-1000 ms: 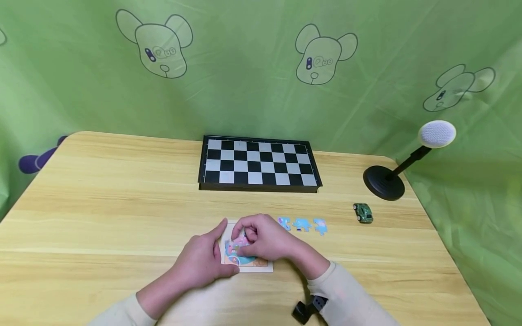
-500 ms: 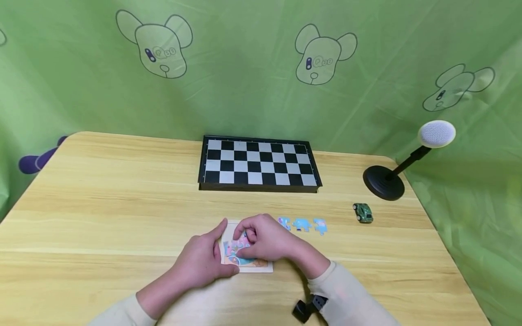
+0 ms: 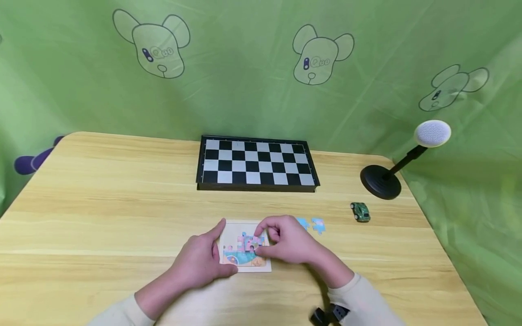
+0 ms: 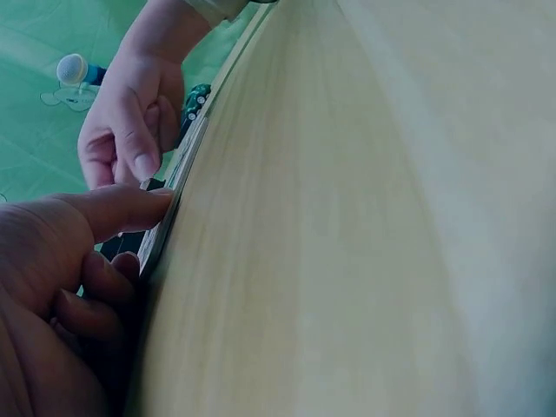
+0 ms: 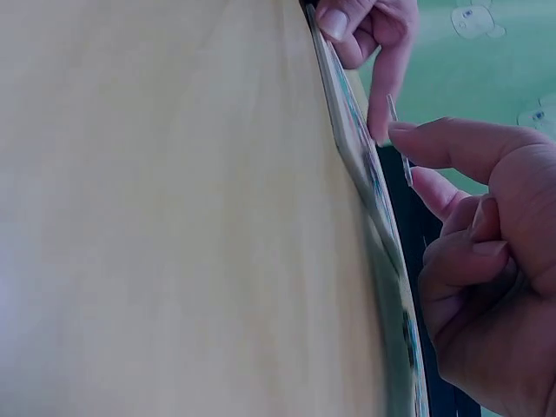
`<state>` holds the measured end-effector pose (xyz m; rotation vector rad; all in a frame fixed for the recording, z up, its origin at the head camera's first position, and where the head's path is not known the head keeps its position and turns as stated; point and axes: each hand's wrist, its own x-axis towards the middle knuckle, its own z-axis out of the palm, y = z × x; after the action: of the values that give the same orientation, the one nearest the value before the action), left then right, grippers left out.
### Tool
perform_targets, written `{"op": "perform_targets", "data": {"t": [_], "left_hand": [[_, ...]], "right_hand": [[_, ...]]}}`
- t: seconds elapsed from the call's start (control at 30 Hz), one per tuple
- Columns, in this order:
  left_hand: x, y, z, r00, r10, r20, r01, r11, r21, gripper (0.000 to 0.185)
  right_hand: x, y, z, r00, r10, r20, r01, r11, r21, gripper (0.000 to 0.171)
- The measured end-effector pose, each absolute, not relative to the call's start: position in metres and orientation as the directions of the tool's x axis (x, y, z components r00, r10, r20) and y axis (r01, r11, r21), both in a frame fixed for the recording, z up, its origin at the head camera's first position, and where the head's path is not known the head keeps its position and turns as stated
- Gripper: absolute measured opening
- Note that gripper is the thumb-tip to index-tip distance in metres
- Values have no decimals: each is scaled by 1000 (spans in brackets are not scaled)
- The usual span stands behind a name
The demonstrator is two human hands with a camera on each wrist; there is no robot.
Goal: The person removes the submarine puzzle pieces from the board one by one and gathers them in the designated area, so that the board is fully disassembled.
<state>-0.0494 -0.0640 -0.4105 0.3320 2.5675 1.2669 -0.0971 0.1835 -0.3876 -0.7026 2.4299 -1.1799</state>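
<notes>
My left hand (image 3: 204, 260) grips the left side of a pale-framed jigsaw puzzle tray (image 3: 254, 269), thumb at the near edge and index finger along the left edge. In the left wrist view, the left thumb (image 4: 130, 208) lies on the tray's rim. Over the tray's right half, my right hand (image 3: 291, 240) pinches a thin puzzle piece (image 5: 399, 143) between thumb and index finger, its other fingers curled. The piece stands tilted just above the tray in the right wrist view. Blue, pink and orange pieces fill the tray's near part; its upper left shows bare backing.
Loose blue puzzle pieces (image 3: 318, 225) lie right of the tray, partly hidden by the right hand. Behind stands a black-and-white chessboard (image 3: 257, 163). A green toy car (image 3: 360, 212) and a microphone on a black stand (image 3: 381, 182) are at the right. Green cloth (image 3: 244, 90) hangs behind the table.
My right hand has moved right across the tray with the piece, uncovering its middle and left. It now hides one loose piece. The left hand keeps its hold; the view shifts slightly.
</notes>
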Motion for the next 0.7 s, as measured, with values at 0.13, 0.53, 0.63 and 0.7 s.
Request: {"op": "perform_targets", "data": {"t": [0.13, 0.53, 0.63, 0.7], "left_hand": [[-49, -63, -411, -941, 313, -130, 88, 596, 798, 111], [-49, -64, -411, -940, 313, -137, 85, 603, 793, 111], [-49, -64, -411, -940, 312, -136, 86, 604, 793, 111], [-49, -64, -411, -941, 312, -135, 87, 605, 792, 111]], "right_hand": [[-94, 199, -390, -841, -534, -90, -255, 538, -803, 23], [-89, 230, -390, -882, -467, -69, -253, 590, -767, 26], [-89, 235, -392, -886, -457, -80, -243, 604, -759, 26], [-89, 238, -393, -889, -449, -89, -236, 616, -752, 27]]}}
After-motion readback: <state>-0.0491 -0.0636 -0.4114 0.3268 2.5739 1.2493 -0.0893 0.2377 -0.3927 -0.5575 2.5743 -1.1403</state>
